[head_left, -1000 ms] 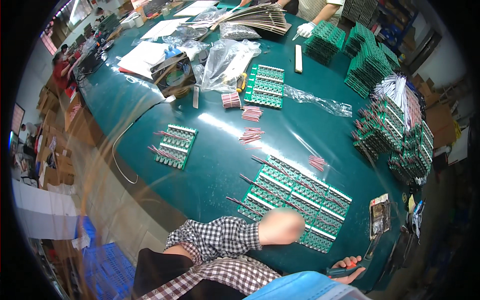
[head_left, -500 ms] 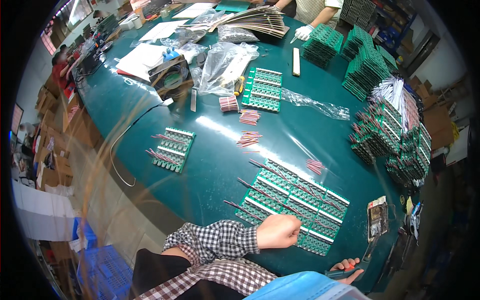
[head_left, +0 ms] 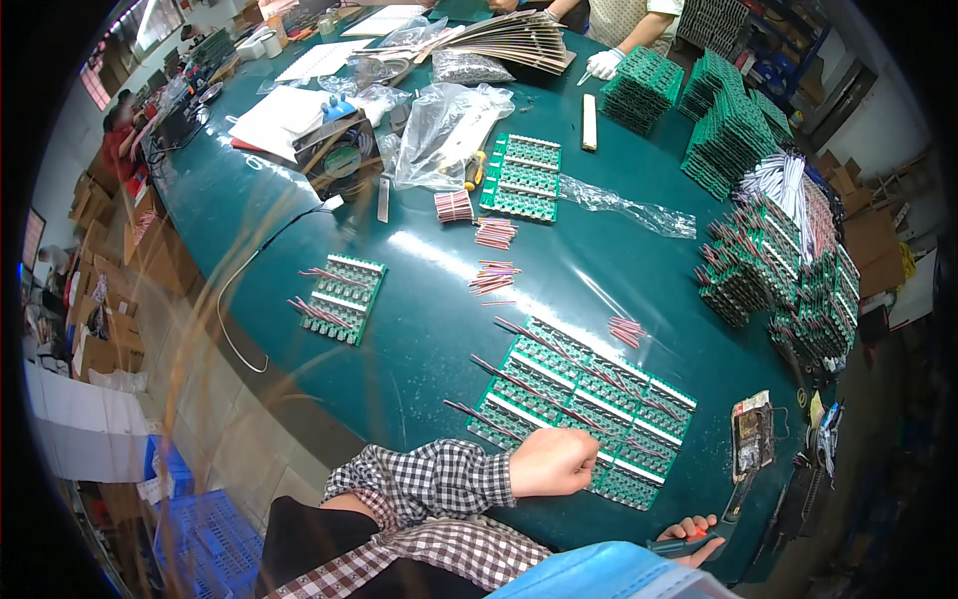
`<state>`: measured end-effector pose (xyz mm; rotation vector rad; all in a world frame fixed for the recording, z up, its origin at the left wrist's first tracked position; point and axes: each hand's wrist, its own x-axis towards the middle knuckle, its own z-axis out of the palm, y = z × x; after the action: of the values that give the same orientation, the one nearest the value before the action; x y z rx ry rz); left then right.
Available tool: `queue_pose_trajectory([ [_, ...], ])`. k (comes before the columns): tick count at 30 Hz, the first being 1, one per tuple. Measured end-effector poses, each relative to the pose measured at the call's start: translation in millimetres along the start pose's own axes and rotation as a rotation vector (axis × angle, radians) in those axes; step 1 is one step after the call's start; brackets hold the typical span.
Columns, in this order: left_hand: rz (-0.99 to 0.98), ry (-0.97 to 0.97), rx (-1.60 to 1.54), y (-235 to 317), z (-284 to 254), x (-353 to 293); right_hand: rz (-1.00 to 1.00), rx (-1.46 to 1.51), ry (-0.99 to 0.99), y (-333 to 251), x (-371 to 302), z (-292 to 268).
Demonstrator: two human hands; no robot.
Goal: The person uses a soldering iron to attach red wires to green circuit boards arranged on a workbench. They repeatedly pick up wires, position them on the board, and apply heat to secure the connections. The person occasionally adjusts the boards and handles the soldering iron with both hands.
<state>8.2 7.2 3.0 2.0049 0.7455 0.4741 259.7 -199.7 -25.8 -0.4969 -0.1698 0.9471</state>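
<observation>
Green circuit boards [head_left: 534,379] with white connector strips lie joined in a block in front of me. Red and black wires [head_left: 529,384] lie in rows across them and stick out past the left edge. My left hand [head_left: 552,463] is closed in a fist over the block's near edge; whatever its fingers may hold is hidden. Lower right, my right hand [head_left: 699,539] is wrapped round the dark handle of a soldering iron [head_left: 679,546]. The iron points up toward a worn metal soldering tray [head_left: 752,439]. A blue mask partly covers the view below this hand.
Small wire bundles [head_left: 496,277] lie mid-table, with another board [head_left: 341,299] to the left. Wired boards [head_left: 753,265] are stacked at the right, bare board stacks [head_left: 642,90] behind. A clear plastic bag [head_left: 449,135] lies farther back. Across the table, a co-worker's gloved hand [head_left: 605,64] shows.
</observation>
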Motion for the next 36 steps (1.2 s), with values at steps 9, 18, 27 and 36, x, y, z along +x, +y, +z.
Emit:
queue_pose_trajectory([
  [9, 0.0, 0.005, 0.002, 0.7, -1.1, -0.3, 0.019, 0.014, -0.02, -0.9, 0.6, -0.9],
  [18, -0.01, -0.008, 0.006, -0.3, 0.5, -0.2, 0.006, 0.037, -0.047, 1.2, -0.5, 0.4],
  [27, -0.009, -0.009, 0.003, 1.0, -1.3, -0.5, 0.004, 0.035, -0.045, 0.7, -0.7, -1.2],
  [36, -0.003, -0.011, 0.004, -1.0, 0.2, -0.3, -0.002, 0.024, -0.038, 0.6, -0.8, -2.1],
])
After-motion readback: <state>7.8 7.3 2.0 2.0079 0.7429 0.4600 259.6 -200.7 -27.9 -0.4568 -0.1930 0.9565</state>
